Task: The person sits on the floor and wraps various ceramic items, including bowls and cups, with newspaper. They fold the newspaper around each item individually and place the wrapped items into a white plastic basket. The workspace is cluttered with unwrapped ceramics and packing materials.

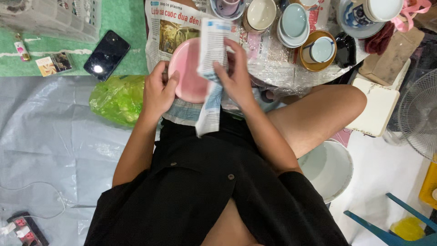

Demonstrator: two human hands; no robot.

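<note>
A: What is the left hand [158, 89] doing?

B: It grips the left rim of a pink plate [186, 73], thumb curled over the edge, fingers behind and out of sight. The plate is held tilted above the person's lap, over a newspaper sheet [168, 27].

A: And the right hand [236, 77]?

B: Its fingers are spread and pressed flat on a folded strip of newspaper [210, 77] that lies across the plate's right side. The strip hides that part of the plate and hangs down past the hand toward the black garment [205, 191].

A: What lies around them?

B: Just beyond, a crowd of bowls and cups on crinkled clear plastic: a cream bowl [261, 13], a stack of pale blue bowls [293, 25], a brown-rimmed bowl [317, 50] with a blue cup in it. Several are cut off by the top edge. A green plastic bag [116, 98] sits left of the left hand, partly behind the forearm.

A: Farther out?

B: A dark phone [107, 54] on the green mat, a white bucket [330, 168] half hidden by the right arm, a fan [421, 114] clipped by the right edge, and a power strip [25, 228] at the lower left corner.
</note>
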